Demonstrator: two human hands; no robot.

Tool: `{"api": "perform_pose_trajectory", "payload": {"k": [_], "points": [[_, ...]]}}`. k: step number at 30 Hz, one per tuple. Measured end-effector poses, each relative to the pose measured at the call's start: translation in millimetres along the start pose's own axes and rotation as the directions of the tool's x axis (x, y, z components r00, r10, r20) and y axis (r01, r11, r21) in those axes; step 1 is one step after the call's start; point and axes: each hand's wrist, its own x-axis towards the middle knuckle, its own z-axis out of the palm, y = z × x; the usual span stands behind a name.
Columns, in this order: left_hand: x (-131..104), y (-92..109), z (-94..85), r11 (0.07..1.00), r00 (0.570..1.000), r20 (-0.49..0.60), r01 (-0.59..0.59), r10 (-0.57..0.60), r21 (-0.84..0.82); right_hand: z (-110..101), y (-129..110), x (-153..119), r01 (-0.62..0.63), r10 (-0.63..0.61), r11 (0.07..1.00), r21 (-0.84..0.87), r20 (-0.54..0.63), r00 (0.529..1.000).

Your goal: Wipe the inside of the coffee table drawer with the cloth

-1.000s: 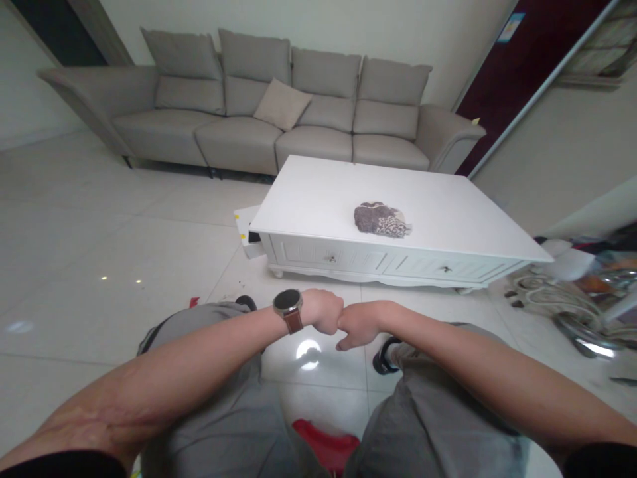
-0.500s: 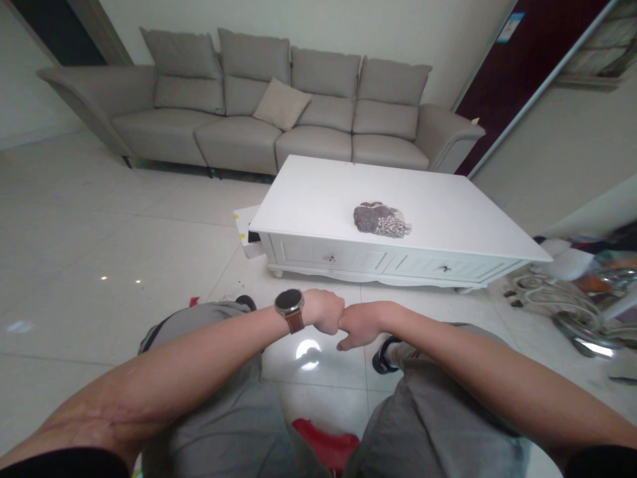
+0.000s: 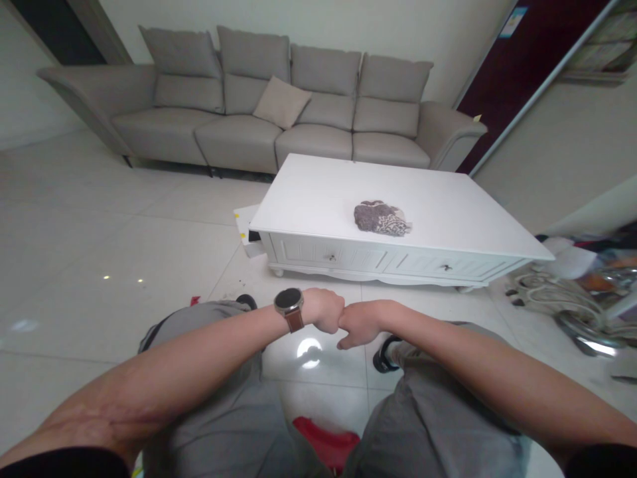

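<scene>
My left hand (image 3: 324, 311), with a round dark-faced watch (image 3: 288, 301) on a brown strap at its wrist, is closed in a fist over the floor between my knees. Against its knuckles rests my right hand (image 3: 364, 322), fingers curled and thumb pointing down. Nothing shows sticking out of either hand, though the undersides of the fingers are hidden. Beyond them, on the white coffee table (image 3: 308, 192), lies a crumpled bundle of brown and white patterned cloth (image 3: 382, 218), near the front edge and apart from both hands.
A grey sofa (image 3: 239, 129) with a beige cushion (image 3: 283, 102) stands behind the table. A white box (image 3: 253, 247) sits by the table's left end. Coiled hoses (image 3: 555, 295) and clutter lie on the right. Something red (image 3: 327, 441) shows between my legs.
</scene>
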Motion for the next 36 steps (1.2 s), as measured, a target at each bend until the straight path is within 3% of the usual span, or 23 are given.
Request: {"api": "perform_pose_trajectory", "payload": {"k": [36], "points": [[2.6,-0.1,1.7,1.0,1.0,-0.001,0.0,0.0,0.005,2.6,2.4,1.7,0.003,-0.002,0.999,-0.033,0.009,1.0]]}}
